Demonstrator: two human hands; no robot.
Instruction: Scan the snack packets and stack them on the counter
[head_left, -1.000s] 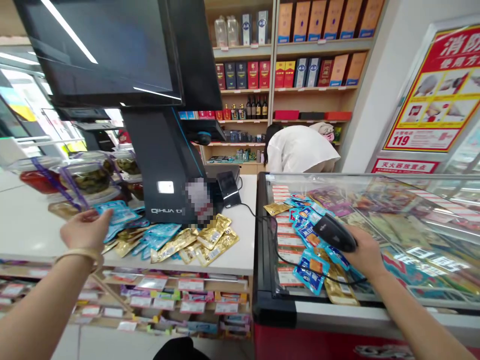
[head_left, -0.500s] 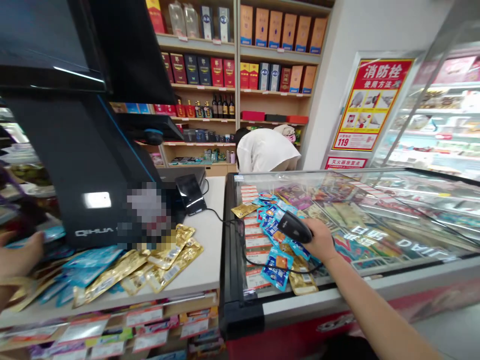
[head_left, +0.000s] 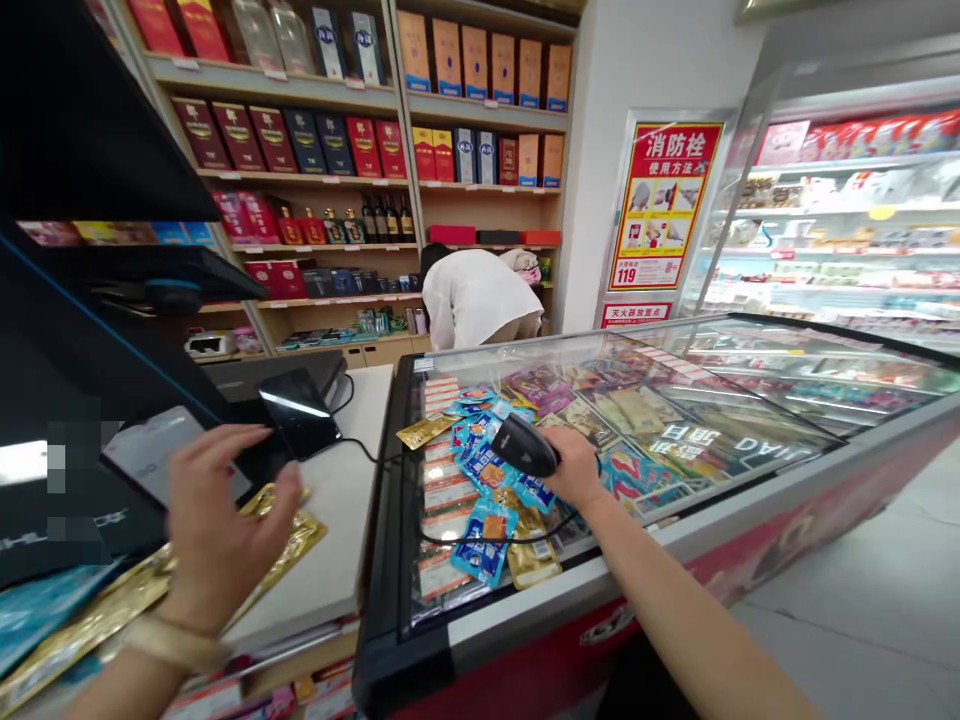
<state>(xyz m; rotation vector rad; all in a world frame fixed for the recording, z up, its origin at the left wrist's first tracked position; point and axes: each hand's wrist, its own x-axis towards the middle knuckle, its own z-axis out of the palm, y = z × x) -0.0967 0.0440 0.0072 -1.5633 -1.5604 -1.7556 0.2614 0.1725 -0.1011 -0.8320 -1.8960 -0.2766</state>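
My right hand grips a black barcode scanner above the glass lid of the chest freezer. Below the scanner lies a pile of blue snack packets, with a gold packet partly under it and another gold packet at the far left of the pile. Over the counter, my left hand is raised with thumb and fingers apart, holding nothing. Gold packets lie beneath and behind it, partly hidden, and teal packets rest at the lower left.
A dark checkout terminal stands on the left, with a black phone-like device beside it. The scanner's cable loops over the freezer lid. Beyond the freezer a person in white bends before shelves of boxed bottles.
My left hand has moved right from the far-left packets and now hovers open over the gold ones. The view has turned right; my right hand still holds the scanner over the pile.
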